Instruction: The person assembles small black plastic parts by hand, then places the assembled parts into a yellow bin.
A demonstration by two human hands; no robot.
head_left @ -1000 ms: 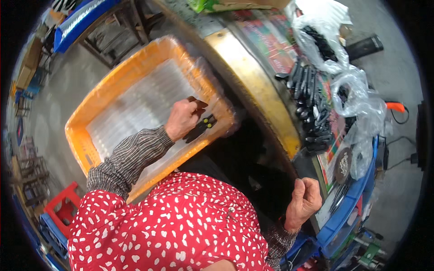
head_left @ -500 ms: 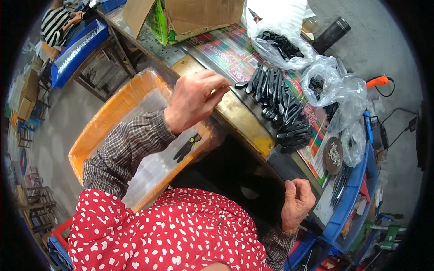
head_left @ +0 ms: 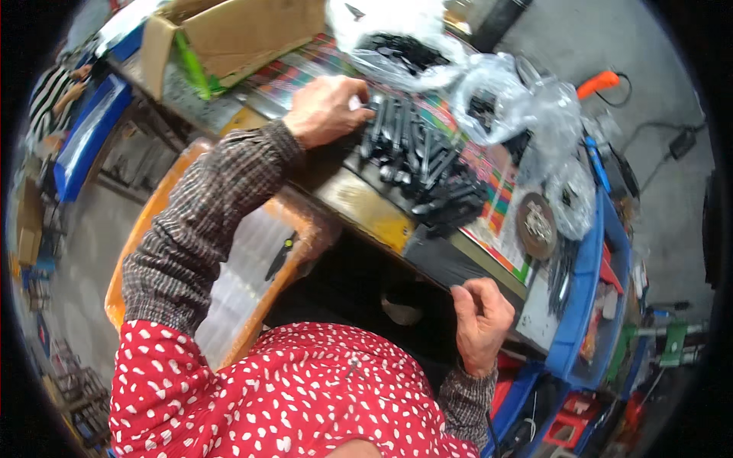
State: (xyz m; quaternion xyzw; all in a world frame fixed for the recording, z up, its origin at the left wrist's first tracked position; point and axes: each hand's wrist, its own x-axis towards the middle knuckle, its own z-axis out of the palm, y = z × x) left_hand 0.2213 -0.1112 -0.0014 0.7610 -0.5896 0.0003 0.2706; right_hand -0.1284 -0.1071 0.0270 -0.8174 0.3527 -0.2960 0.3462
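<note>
Both hands work the desk: my left hand pinches black parts mid-desk; my right hand, curled, rests at the near edge.

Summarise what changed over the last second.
The left hand left the orange tray, letting go of a black part that lies there now, and reached up to the pile of black parts on the bench. The right hand stayed curled at the bench edge.

Pile of rod-shaped parts set on table at centre, plastic bags at one o'clock of it, cardboard box at ten o'clock, lined tray at eight o'clock below table edge, round tin at four o'clock, bin beyond it.
</note>
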